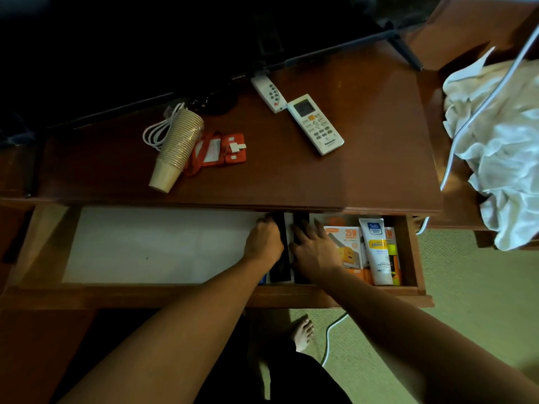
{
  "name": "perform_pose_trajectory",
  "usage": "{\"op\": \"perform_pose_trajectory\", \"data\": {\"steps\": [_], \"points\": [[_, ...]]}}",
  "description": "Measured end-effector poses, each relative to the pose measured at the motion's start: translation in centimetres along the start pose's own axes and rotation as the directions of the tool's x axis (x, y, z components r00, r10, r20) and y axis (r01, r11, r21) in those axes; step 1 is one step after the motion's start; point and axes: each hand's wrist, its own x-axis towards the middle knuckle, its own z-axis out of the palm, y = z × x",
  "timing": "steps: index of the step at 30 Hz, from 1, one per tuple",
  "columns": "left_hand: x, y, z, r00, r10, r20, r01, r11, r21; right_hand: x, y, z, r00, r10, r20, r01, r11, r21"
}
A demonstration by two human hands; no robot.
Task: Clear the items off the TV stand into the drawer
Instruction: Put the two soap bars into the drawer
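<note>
Black, slim remotes [281,252] lie in the open drawer [409,252] at lower centre. The left hand [264,243] curls loosely against one's left edge; the right hand [313,249] rests flat, fingers spread, on the other. On the stand [364,158] above: paper cups [176,150], white remotes [315,123], an orange holder [221,150].

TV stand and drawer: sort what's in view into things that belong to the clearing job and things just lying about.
Belongs to the job:
stack of paper cups
white cable
orange tag holder
small remote
large remote
drawer
dark flat items under left hand and right hand

Just lying about:
white cloth
TV
</note>
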Motion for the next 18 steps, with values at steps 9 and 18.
{"op": "perform_pose_trajectory", "data": {"steps": [9, 18], "points": [[-0.3, -0.1, 0.8, 0.986, 0.122, 0.117, -0.126, 0.992, 0.025, -1.3, 0.7, 0.3, 0.998, 0.069, -0.013, -0.068, 0.997, 0.029], [-1.3, -1.3, -1.6, 0.962, 0.245, 0.118, -0.260, 0.956, 0.136, -2.7, 1.0, -0.3, 0.983, 0.098, -0.157, -0.050, 0.957, 0.284]]}}
